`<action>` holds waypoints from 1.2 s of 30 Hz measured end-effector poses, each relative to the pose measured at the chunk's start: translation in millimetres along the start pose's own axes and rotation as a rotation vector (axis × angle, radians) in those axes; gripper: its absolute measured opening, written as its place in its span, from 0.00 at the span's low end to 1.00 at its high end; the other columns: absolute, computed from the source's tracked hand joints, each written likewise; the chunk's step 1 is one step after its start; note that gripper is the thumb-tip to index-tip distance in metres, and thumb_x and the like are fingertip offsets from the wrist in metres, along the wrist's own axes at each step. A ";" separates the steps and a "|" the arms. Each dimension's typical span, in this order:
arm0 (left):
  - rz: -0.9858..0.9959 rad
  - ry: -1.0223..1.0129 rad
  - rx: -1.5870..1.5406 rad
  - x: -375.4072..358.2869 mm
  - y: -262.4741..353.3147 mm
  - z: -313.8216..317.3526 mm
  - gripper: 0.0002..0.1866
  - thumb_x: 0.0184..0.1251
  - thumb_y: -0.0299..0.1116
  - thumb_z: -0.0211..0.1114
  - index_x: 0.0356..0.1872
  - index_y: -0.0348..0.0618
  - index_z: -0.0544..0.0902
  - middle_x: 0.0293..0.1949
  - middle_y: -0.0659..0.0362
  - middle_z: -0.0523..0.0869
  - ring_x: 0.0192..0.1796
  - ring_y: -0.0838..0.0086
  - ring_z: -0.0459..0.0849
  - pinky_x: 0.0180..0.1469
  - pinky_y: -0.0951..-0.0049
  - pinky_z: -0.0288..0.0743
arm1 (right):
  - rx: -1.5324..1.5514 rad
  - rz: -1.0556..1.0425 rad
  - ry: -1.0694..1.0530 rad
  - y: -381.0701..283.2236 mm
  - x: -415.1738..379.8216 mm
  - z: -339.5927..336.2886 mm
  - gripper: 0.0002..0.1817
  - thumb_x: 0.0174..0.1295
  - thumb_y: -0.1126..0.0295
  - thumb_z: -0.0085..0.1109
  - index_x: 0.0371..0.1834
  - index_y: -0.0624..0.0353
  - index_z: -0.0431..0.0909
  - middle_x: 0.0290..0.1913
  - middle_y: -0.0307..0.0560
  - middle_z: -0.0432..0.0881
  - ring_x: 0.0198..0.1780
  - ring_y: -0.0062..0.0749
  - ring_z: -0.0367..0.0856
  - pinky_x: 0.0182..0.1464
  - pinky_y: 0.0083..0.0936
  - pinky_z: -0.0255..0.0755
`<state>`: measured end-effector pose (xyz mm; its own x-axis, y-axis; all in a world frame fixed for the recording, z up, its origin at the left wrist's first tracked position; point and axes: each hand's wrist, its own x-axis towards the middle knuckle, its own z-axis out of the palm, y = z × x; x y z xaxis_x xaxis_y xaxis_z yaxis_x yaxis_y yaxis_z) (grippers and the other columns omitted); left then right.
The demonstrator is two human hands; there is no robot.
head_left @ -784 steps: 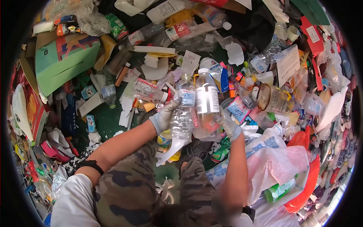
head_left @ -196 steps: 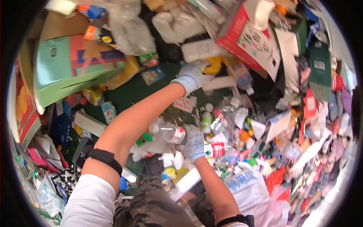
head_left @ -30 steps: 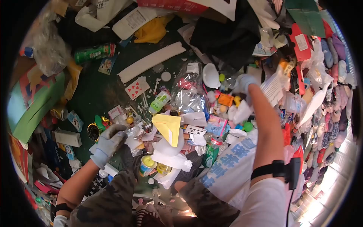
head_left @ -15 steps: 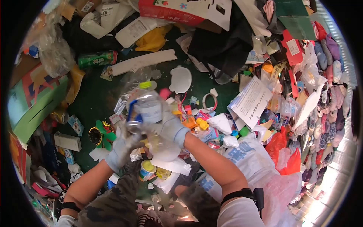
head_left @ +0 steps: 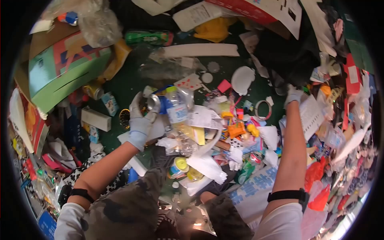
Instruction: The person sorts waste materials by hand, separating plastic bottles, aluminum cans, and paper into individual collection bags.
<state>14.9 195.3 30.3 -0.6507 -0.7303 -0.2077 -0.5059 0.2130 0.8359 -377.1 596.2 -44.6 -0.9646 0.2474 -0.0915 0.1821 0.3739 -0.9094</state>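
Observation:
My left hand (head_left: 142,120), in a pale glove, has its fingers round a blue and silver can (head_left: 154,103). Right beside that can stands a clear bottle (head_left: 177,108) with a yellow-green cap, and another shiny metal can (head_left: 186,97) lies behind it. Far to the right, my gloved right hand (head_left: 294,96) is at the lower edge of a black bag (head_left: 286,56), above a printed white card (head_left: 310,116). Its fingertips are blurred and partly hidden. White paper (head_left: 203,117) and a yellow piece (head_left: 192,132) lie next to the bottle.
A green can (head_left: 149,38) and a long white strip (head_left: 200,50) lie at the back. A green box (head_left: 68,72) is at the left. Mixed small items, an orange piece (head_left: 236,130) and a tape ring (head_left: 263,110) among them, fill the middle. Red plastic (head_left: 316,174) lies at the right.
My hands were close together around the bottle and can. Now my right hand has moved far right to the black bag, while my left stays at the can. The view has shifted left.

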 end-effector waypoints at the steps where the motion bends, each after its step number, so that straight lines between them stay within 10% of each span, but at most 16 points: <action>1: 0.110 0.026 0.172 -1.7 19.5 -3.7 0.38 0.48 0.35 0.71 0.61 0.38 0.62 0.58 0.47 0.66 0.60 0.61 0.68 0.60 0.68 0.63 | -0.073 0.054 -0.224 6.0 21.7 -2.3 0.36 0.47 0.71 0.61 0.63 0.56 0.61 0.61 0.54 0.67 0.62 0.41 0.66 0.60 0.31 0.65; 4: 0.349 -0.016 0.290 4.8 38.0 -1.3 0.42 0.43 0.36 0.73 0.62 0.39 0.61 0.59 0.44 0.64 0.61 0.56 0.66 0.62 0.65 0.61 | -1.348 -0.643 -0.327 12.5 10.9 31.7 0.29 0.53 0.63 0.55 0.60 0.56 0.64 0.58 0.55 0.70 0.58 0.46 0.70 0.58 0.33 0.66; 5: 0.333 -0.029 0.331 4.4 51.4 3.9 0.48 0.36 0.40 0.76 0.62 0.40 0.60 0.59 0.44 0.64 0.60 0.52 0.65 0.62 0.62 0.61 | -1.184 -0.811 -0.143 12.3 -22.7 50.4 0.28 0.54 0.58 0.53 0.59 0.55 0.65 0.56 0.56 0.71 0.56 0.49 0.71 0.59 0.34 0.65; 9: 0.321 -0.135 0.572 11.2 52.7 27.9 0.53 0.31 0.45 0.77 0.63 0.42 0.60 0.59 0.45 0.64 0.61 0.52 0.64 0.63 0.61 0.59 | -0.650 -0.137 -0.471 -69.8 -150.9 102.9 0.31 0.47 0.60 0.60 0.58 0.51 0.67 0.56 0.56 0.71 0.61 0.48 0.65 0.62 0.35 0.60; 13: 0.239 -0.325 0.661 8.1 45.3 17.2 0.54 0.28 0.48 0.77 0.64 0.45 0.60 0.58 0.45 0.65 0.60 0.52 0.65 0.61 0.61 0.60 | -0.564 -0.584 -1.088 -74.2 -217.9 107.1 0.32 0.41 0.66 0.59 0.56 0.47 0.69 0.62 0.58 0.62 0.64 0.52 0.60 0.65 0.37 0.56; 17: 0.218 -0.247 0.626 -3.6 24.4 -10.3 0.47 0.31 0.46 0.76 0.60 0.47 0.66 0.57 0.45 0.67 0.58 0.51 0.68 0.59 0.59 0.62 | -0.798 -0.907 -0.413 -77.3 -141.6 95.2 0.35 0.42 0.67 0.57 0.60 0.56 0.64 0.60 0.57 0.65 0.62 0.50 0.61 0.65 0.38 0.56; 19: 0.279 -0.142 0.654 -14.7 22.5 -21.1 0.41 0.33 0.43 0.74 0.57 0.48 0.70 0.56 0.46 0.69 0.57 0.51 0.69 0.60 0.55 0.61 | -1.087 -0.573 -0.176 -118.7 -90.6 82.4 0.39 0.44 0.63 0.59 0.65 0.44 0.58 0.62 0.60 0.60 0.60 0.56 0.62 0.61 0.43 0.59; 23: 1.087 -0.352 0.747 -18.0 29.7 -6.2 0.25 0.44 0.37 0.65 0.49 0.56 0.74 0.55 0.53 0.71 0.59 0.59 0.69 0.62 0.47 0.57 | -0.893 -0.808 0.298 -177.0 10.6 52.5 0.47 0.42 0.51 0.64 0.68 0.40 0.52 0.68 0.57 0.52 0.66 0.60 0.54 0.63 0.47 0.55; 31: 1.236 -0.686 0.975 6.2 44.1 39.9 0.19 0.51 0.38 0.55 0.47 0.54 0.73 0.49 0.59 0.75 0.60 0.65 0.70 0.61 0.45 0.57 | -1.013 -0.255 -0.091 -179.1 74.8 63.2 0.49 0.42 0.49 0.65 0.69 0.44 0.51 0.65 0.65 0.55 0.65 0.58 0.58 0.63 0.41 0.59; 36: 1.194 -0.541 0.763 8.5 30.5 24.2 0.17 0.45 0.39 0.60 0.41 0.52 0.76 0.48 0.57 0.75 0.60 0.61 0.69 0.60 0.45 0.58 | -1.046 -0.432 -0.051 -165.1 25.9 53.9 0.34 0.49 0.55 0.59 0.62 0.49 0.64 0.56 0.56 0.71 0.58 0.46 0.69 0.60 0.34 0.63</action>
<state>-19.7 211.3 41.7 -0.9166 0.3912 0.0828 0.3996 0.8889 0.2240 -442.4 492.6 81.2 -0.9878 -0.1113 0.1093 -0.1209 0.9889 -0.0858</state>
